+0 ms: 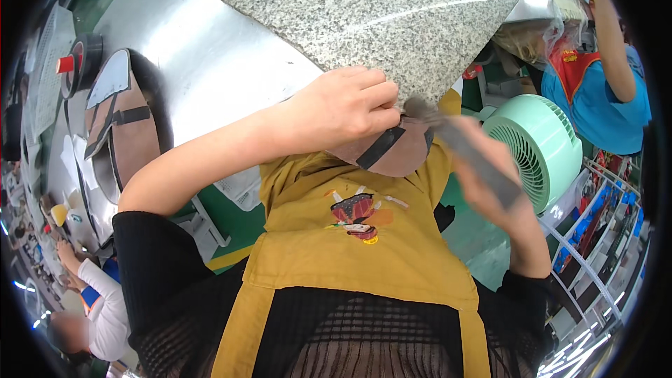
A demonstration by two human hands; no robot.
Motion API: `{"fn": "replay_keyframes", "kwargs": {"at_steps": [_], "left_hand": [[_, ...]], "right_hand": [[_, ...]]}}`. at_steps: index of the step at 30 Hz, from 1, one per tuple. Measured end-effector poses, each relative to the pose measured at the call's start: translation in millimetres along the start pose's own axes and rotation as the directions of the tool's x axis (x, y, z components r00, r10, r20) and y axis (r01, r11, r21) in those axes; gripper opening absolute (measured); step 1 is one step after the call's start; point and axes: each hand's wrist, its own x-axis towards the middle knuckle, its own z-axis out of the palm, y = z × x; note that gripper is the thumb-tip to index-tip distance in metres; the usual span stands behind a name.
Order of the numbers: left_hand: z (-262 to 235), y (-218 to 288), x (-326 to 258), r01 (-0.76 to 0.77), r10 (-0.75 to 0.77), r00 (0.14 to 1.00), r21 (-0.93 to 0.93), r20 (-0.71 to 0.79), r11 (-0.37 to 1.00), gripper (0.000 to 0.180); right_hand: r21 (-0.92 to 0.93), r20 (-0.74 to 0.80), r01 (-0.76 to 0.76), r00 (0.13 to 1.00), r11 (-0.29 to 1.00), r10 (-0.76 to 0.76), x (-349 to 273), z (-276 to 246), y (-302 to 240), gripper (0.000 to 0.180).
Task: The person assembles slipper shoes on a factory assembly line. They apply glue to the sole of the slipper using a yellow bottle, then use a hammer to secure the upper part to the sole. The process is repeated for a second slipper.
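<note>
My left hand (346, 103) is closed on a brown leather-like piece (395, 152) with black strips, resembling a shoe upper. The piece lies at the near edge of a speckled granite slab (392, 35), its lower part hanging over my apron. Part of it is hidden under my fingers. In my right hand (470, 183) is a hammer (479, 159), gripped by its dark handle and smeared by motion. The hammer's head is close beside my left fingers, over the slab's near corner; I cannot tell whether it touches the piece.
Similar brown pieces (133, 136) with black strips lie at the left on the shiny metal table (203, 49), near a black tape roll (87, 63). A mint-green fan (535, 150) stands close to my right arm, above a wire rack (595, 238). Other people work at both sides.
</note>
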Motion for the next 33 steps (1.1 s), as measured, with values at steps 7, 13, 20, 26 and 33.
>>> {"fn": "replay_keyframes", "kwargs": {"at_steps": [7,13,20,26,33], "left_hand": [[5.0,-6.9,-2.2,0.045,-0.042,0.996,0.043,-0.073,0.998,0.016],[5.7,-1.6,-5.7,0.028,-0.019,0.996,0.111,-0.088,0.993,0.015],[2.5,-5.7,-7.7,0.048,-0.044,0.994,0.035,-0.105,0.998,0.015],[3.0,-5.6,-9.9,-0.013,0.023,0.994,0.094,-0.104,0.995,0.019],[0.9,6.7,-4.5,0.229,-0.229,0.973,-0.028,-0.032,0.973,0.014]], "right_hand": [[0.181,-0.017,-0.122,0.992,0.976,0.127,-0.3,0.0,-2.9,0.022],[-0.016,0.051,-0.076,0.996,0.997,0.077,1.2,12.1,-0.5,0.046],[0.134,0.033,-0.106,0.994,0.985,0.102,5.3,-1.1,-4.0,0.045],[0.031,0.105,-0.116,0.988,0.993,0.112,11.8,6.3,-4.7,0.033],[0.214,0.027,-0.244,0.969,0.946,0.244,7.0,-1.3,-9.8,0.019]]}}
